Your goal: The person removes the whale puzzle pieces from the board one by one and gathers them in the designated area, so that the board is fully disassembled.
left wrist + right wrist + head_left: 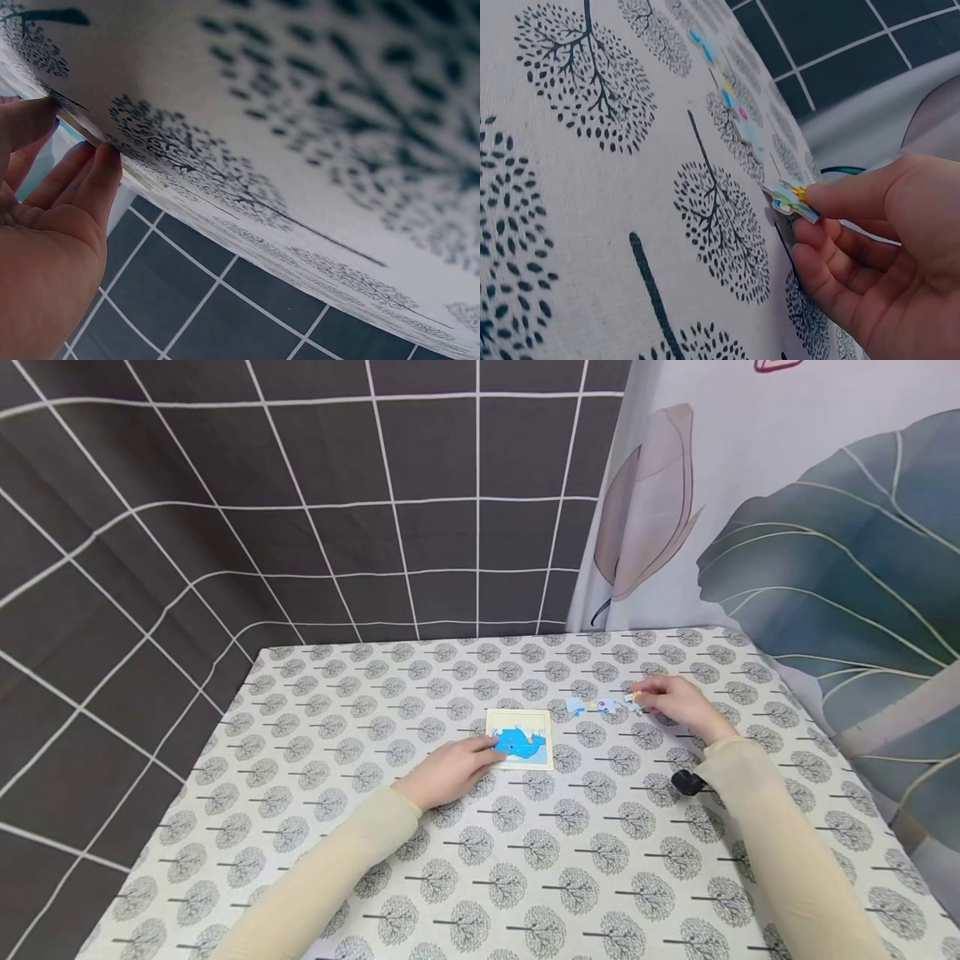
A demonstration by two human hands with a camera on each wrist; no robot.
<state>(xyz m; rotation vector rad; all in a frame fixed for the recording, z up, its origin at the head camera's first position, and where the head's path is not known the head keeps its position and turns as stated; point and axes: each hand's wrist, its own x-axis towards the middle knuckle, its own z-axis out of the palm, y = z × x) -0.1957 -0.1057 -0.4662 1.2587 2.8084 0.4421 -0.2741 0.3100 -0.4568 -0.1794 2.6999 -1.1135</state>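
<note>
A person's left hand [453, 768] holds the left side of a square, cream-rimmed puzzle board [549, 739] showing a blue whale [521, 743], while the right hand [671, 700] pinches a small, flat, pale blue-and-green puzzle piece [784, 196] with a yellow patch between thumb and fingers. Whether the piece touches the white tablecloth [562, 860] printed with grey trees cannot be told. More pastel loose pieces [603, 705] lie in a row between the hands, just left of the right one. The pinched piece looks light, stiff and thin, probably cardboard or wood, with knobs that could bend or chip; its opposite edges should offer the surest hold. The board, likewise light, would probably slide if unsteadied, and is best held by its rim. Beyond both hands runs the table's far edge, backed by dark, white-gridded fabric [330, 552]; the side edge falls right of the right hand. Between the forearms, the cloth offers generous room for moving.
</note>
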